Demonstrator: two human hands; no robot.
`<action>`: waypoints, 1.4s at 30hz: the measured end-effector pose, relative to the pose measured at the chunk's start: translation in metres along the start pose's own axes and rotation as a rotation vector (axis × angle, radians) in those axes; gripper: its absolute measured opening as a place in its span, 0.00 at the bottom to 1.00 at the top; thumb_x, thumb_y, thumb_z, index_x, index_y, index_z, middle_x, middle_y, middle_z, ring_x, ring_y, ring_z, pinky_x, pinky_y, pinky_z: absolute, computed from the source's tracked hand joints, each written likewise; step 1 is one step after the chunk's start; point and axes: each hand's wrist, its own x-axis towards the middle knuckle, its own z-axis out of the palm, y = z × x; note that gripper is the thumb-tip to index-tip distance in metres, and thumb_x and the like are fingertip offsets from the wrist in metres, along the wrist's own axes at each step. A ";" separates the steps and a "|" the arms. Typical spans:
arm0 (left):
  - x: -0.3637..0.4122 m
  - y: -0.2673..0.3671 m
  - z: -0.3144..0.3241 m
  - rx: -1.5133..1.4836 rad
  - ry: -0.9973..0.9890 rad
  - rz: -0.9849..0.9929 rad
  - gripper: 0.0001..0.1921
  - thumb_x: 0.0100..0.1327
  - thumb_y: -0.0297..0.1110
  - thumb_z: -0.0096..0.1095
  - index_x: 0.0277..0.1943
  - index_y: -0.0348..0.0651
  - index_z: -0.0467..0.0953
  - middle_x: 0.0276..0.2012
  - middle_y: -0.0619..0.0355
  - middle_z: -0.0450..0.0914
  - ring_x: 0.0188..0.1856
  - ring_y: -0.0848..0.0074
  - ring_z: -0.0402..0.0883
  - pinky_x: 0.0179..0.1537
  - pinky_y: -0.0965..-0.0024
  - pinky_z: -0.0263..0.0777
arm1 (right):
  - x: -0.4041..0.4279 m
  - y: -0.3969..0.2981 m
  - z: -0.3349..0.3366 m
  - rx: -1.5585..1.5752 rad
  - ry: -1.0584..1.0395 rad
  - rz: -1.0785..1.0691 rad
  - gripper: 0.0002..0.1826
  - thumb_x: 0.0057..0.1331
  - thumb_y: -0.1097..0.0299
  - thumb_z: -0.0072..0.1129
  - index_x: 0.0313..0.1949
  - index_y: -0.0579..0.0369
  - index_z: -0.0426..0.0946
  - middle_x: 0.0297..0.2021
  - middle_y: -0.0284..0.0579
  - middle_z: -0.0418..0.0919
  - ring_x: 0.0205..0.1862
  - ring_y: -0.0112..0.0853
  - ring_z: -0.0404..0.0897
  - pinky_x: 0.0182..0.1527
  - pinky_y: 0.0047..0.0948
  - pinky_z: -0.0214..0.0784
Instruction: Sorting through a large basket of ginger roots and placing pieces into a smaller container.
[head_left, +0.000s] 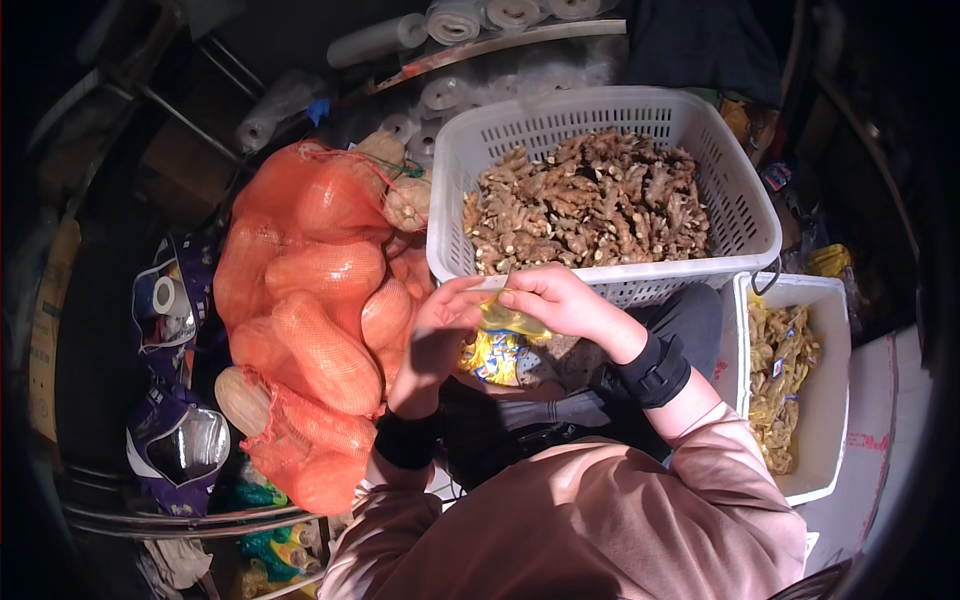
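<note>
Both my hands meet over my lap, at the near rim of a white plastic crate (757, 251) heaped with ginger roots (585, 202). A yellow net bag (514, 321) is pinched between the thumb and fingers of my right hand (551, 300). My left hand (450, 319) touches the bag's left edge with its fingertips; its grip is partly hidden. Below them lies a bundle of yellow net bags with blue and white labels (495, 358). At the right stands a white foam box (829, 390) holding ginger in yellow nets (780, 375).
Orange mesh sacks of large pale gourds or squash (322, 300) lie close at the left. Rolls of clear plastic film (454, 22) are stacked behind the crate. Purple insulated bags (180, 457) stand at the far left, above a metal rail (187, 519).
</note>
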 end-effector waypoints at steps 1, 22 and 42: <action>0.002 0.002 -0.003 0.021 -0.097 -0.103 0.22 0.58 0.27 0.61 0.56 0.34 0.68 0.40 0.61 0.78 0.33 0.84 0.71 0.35 0.81 0.66 | -0.001 -0.003 -0.004 -0.008 -0.033 -0.019 0.14 0.67 0.63 0.54 0.28 0.59 0.72 0.17 0.42 0.68 0.20 0.26 0.66 0.26 0.28 0.61; 0.004 -0.016 0.027 -0.036 0.131 0.054 0.10 0.72 0.36 0.45 0.38 0.39 0.69 0.22 0.65 0.68 0.16 0.88 0.60 0.18 0.83 0.55 | 0.001 0.016 0.028 0.536 0.163 0.210 0.07 0.68 0.68 0.51 0.35 0.57 0.75 0.29 0.33 0.79 0.29 0.19 0.76 0.33 0.17 0.69; 0.007 -0.008 0.003 0.062 0.118 -0.066 0.12 0.69 0.30 0.49 0.52 0.35 0.69 0.37 0.60 0.76 0.32 0.80 0.75 0.33 0.78 0.70 | -0.004 0.016 0.032 -0.755 0.295 -0.180 0.13 0.58 0.69 0.53 0.43 0.53 0.77 0.36 0.48 0.67 0.38 0.42 0.75 0.38 0.34 0.71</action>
